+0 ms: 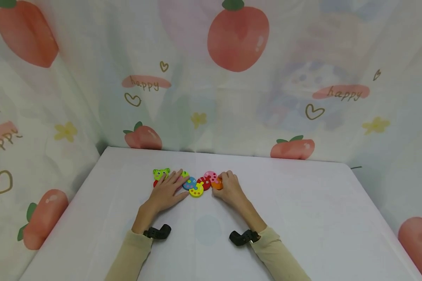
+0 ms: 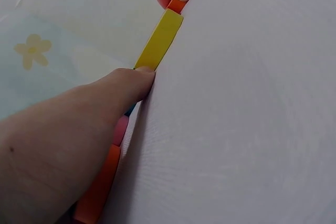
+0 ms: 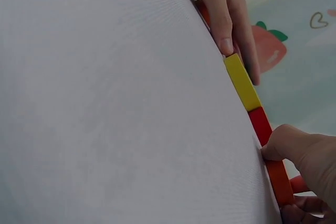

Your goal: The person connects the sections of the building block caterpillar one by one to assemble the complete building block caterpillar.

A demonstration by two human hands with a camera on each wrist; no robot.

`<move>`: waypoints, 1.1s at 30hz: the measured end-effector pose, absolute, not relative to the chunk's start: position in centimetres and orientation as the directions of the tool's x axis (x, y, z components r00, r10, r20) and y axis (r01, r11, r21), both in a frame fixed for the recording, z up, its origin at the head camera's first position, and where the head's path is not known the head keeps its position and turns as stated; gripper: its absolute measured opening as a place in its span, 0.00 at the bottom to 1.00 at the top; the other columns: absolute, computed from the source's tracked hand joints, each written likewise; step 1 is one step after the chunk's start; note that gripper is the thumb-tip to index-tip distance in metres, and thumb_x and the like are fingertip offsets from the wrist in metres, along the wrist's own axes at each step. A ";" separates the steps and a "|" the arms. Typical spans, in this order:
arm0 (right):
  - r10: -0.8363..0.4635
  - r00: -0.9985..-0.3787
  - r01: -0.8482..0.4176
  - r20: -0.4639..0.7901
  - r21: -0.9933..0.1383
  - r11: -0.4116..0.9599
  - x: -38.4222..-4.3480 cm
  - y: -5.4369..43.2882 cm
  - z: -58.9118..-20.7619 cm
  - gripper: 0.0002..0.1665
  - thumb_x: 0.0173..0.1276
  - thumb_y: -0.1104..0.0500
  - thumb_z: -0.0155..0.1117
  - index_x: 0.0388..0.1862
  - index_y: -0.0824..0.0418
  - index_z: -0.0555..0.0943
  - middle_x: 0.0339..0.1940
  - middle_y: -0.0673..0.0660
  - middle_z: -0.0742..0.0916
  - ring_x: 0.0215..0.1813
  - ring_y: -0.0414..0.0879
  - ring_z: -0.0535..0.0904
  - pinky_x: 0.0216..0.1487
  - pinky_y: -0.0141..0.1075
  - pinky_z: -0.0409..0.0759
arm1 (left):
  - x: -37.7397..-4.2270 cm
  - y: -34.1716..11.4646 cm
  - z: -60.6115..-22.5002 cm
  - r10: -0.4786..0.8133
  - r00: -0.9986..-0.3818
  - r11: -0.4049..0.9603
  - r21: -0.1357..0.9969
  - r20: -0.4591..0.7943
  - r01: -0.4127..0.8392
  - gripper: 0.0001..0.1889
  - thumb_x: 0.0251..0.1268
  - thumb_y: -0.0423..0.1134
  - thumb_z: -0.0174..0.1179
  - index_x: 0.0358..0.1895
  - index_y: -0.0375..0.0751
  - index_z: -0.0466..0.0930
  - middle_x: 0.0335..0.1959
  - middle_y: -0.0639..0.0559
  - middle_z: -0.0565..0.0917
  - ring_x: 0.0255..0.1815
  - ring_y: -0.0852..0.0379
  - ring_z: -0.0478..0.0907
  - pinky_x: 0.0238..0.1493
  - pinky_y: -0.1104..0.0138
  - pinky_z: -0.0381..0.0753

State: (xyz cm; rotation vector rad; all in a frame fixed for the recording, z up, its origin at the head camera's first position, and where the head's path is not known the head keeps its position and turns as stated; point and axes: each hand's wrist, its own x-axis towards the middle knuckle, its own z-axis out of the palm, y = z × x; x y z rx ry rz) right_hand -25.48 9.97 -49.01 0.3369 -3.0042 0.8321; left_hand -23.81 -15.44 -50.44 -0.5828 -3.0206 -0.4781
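A row of joined, brightly coloured round puzzle pieces lies on the table, with a green animal-head piece [image 1: 160, 173] at its left end. Across the left part of the row rests my left hand [image 1: 167, 192], fingers spread, hiding several pieces; its thumb touches the edge near the yellow piece [image 1: 196, 190]. Blue [image 1: 189, 183], red [image 1: 204, 183] and pink [image 1: 210, 175] pieces show between the hands. At the right end my right hand [image 1: 230, 188] pinches the orange piece [image 1: 216, 184] between thumb and fingers. In the right wrist view, that orange piece [image 3: 279, 182] meets the red one.
A white-covered table [image 1: 295, 210] spreads around the row. Behind it and at the sides hangs a patterned cloth [image 1: 239, 113] with printed fruit and hearts. A black wrist camera [image 1: 158, 232] sits on the left wrist, another wrist camera [image 1: 244, 237] on the right.
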 end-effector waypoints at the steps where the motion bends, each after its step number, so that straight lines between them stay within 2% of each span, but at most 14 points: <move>1: -0.204 -0.977 -0.207 0.063 -0.508 0.836 -25.5 10.0 -49.0 0.26 0.57 0.56 0.71 0.52 0.66 0.75 0.44 0.59 0.76 0.45 0.49 0.69 0.42 0.35 0.74 | -23.8 -15.4 -50.4 0.359 -0.929 0.882 0.296 0.085 0.368 0.33 0.65 0.61 0.54 0.73 0.61 0.62 0.78 0.49 0.57 0.79 0.43 0.53 0.78 0.41 0.45; 7: -0.213 -0.975 -0.213 0.059 -0.509 0.834 -25.3 9.9 -48.9 0.27 0.57 0.55 0.72 0.51 0.66 0.75 0.44 0.59 0.77 0.45 0.49 0.69 0.42 0.36 0.75 | -23.8 -15.6 -50.4 0.364 -0.930 0.882 0.302 0.051 0.362 0.34 0.65 0.62 0.53 0.74 0.61 0.61 0.79 0.49 0.56 0.80 0.42 0.50 0.77 0.41 0.44; 15: -0.225 -0.971 -0.235 0.082 -0.511 0.827 -25.5 9.9 -48.9 0.26 0.57 0.56 0.71 0.51 0.66 0.75 0.42 0.58 0.76 0.44 0.49 0.69 0.41 0.36 0.74 | -23.8 -15.6 -50.0 0.361 -0.929 0.874 0.320 0.079 0.366 0.33 0.65 0.61 0.55 0.73 0.61 0.63 0.78 0.49 0.57 0.79 0.42 0.52 0.78 0.41 0.45; 27: -0.219 -0.972 -0.229 0.081 -0.518 0.824 -25.6 10.6 -49.3 0.27 0.58 0.54 0.71 0.52 0.66 0.76 0.45 0.59 0.77 0.45 0.49 0.70 0.43 0.36 0.75 | -23.9 -15.2 -50.3 0.361 -0.931 0.882 0.302 0.059 0.362 0.34 0.66 0.62 0.53 0.74 0.62 0.61 0.79 0.51 0.55 0.79 0.44 0.52 0.78 0.42 0.44; 33: -0.220 -0.973 -0.219 0.062 -0.540 0.813 -25.6 10.5 -49.3 0.29 0.58 0.53 0.71 0.55 0.65 0.76 0.46 0.59 0.77 0.47 0.49 0.71 0.47 0.37 0.78 | -23.7 -15.4 -50.2 0.350 -0.936 0.890 0.297 0.043 0.346 0.34 0.65 0.63 0.53 0.74 0.63 0.60 0.79 0.52 0.55 0.80 0.45 0.52 0.78 0.42 0.43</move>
